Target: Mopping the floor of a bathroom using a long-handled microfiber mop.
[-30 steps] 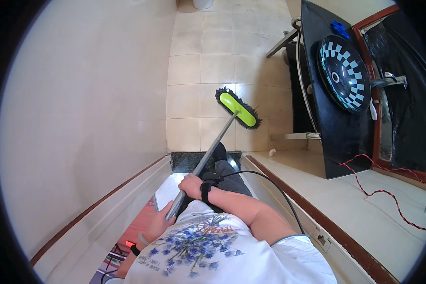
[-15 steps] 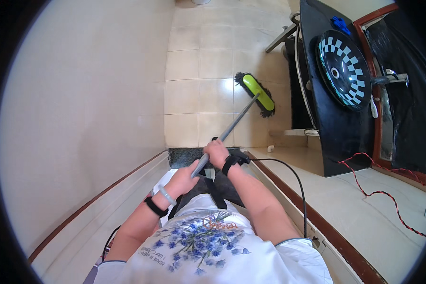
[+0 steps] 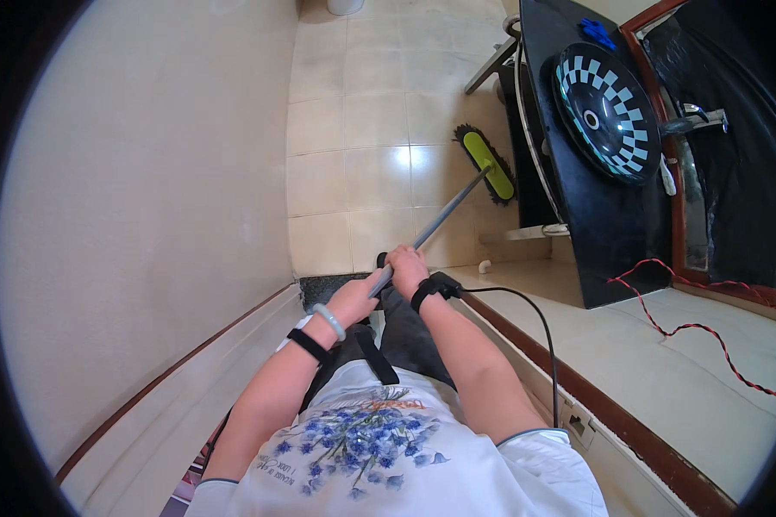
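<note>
Two hands are gripping a mop (image 3: 485,155), its head resting on the tiled floor (image 3: 349,181) near the black surface (image 3: 616,246).
The fingers of the left hand (image 3: 353,299) and the right hand (image 3: 408,267) are closing around the grey handle (image 3: 451,209), the right one farther along; the handle's near end is disappearing into the left grip, and most fingertips are hiding underneath. The mop's dark fringe is blending into shadow, a blue item (image 3: 597,34) beyond the basin (image 3: 610,112) is proving hard to identify, and the upper edge is cutting off a white object (image 3: 345,6).
</note>
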Action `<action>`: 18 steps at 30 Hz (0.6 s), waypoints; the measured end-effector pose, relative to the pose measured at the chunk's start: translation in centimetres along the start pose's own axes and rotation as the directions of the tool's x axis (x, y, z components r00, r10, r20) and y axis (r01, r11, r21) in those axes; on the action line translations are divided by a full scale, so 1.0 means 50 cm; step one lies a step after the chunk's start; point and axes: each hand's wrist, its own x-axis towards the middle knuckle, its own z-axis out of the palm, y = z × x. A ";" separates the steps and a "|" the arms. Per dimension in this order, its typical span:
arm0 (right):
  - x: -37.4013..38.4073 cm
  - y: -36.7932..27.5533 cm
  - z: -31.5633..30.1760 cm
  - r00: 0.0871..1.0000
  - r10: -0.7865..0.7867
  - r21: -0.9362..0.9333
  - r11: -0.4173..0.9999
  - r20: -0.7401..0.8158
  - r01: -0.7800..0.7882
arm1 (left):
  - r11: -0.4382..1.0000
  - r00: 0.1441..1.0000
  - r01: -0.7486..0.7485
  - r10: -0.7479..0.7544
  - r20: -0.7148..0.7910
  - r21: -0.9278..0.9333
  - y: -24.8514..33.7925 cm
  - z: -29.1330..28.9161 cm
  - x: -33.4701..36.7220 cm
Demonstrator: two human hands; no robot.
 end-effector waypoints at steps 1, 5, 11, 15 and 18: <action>-0.012 -0.019 0.009 1.000 -0.001 -0.025 1.000 0.019 0.002 | 0.999 0.999 -0.033 0.033 -0.010 -0.001 0.001 -0.013 -0.027; -0.042 -0.127 0.035 0.982 -0.145 0.000 0.989 0.118 0.146 | 0.987 0.994 0.106 -0.107 -0.001 0.119 -0.052 -0.048 -0.158; -0.057 -0.123 0.023 0.992 -0.125 0.181 0.976 0.000 0.123 | 0.986 0.982 0.150 -0.158 0.105 0.075 0.001 -0.093 -0.146; -0.028 -0.073 -0.011 0.995 -0.058 0.169 0.983 -0.081 0.071 | 0.993 0.995 -0.045 0.034 0.099 0.110 0.001 -0.085 -0.057; -0.014 -0.009 -0.022 0.990 0.063 0.117 0.992 -0.129 -0.048 | 0.997 0.978 -0.019 0.002 0.210 0.079 0.050 -0.090 0.020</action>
